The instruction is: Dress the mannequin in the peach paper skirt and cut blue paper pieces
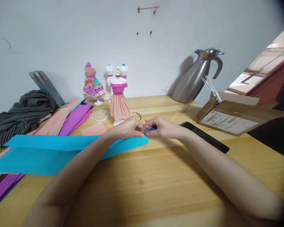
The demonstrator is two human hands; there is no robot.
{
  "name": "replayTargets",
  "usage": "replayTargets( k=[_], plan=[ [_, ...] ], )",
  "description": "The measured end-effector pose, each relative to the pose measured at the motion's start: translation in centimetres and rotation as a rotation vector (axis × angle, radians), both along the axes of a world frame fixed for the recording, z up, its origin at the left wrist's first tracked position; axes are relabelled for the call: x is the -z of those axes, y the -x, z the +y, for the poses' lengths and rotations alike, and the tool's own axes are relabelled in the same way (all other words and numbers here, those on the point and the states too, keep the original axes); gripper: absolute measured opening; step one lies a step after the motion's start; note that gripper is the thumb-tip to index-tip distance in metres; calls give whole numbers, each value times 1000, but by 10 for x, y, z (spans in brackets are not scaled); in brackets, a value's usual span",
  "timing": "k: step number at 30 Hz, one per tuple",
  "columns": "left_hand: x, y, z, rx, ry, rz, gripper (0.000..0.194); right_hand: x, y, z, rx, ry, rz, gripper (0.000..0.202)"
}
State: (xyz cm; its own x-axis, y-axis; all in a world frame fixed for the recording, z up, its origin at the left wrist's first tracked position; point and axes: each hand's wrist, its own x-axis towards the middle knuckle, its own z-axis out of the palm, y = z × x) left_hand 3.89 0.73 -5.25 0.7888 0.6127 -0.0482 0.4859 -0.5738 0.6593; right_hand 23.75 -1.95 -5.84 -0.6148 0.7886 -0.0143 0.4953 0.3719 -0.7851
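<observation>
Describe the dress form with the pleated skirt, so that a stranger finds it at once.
At the back of the wooden table, left of the steel jug, small dress forms stand by the wall. The one in front wears a pink top over a peach pleated skirt, without the ruffles of its left neighbour.

Both forearms angle inward, left hand (132, 127) and right hand (158, 127) nearly meeting, fingers curled.
</observation>
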Motion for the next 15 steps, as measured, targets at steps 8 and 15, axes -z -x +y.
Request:
replayTargets(
  k=[8,15],
  plan=[
    [-1,9,8,60,-25,116,21,3,1,2,57,-21,9,32],
    [-20,28,7,171,-96,225,6,10,-4,9,90,26,66,27]
  ],
)
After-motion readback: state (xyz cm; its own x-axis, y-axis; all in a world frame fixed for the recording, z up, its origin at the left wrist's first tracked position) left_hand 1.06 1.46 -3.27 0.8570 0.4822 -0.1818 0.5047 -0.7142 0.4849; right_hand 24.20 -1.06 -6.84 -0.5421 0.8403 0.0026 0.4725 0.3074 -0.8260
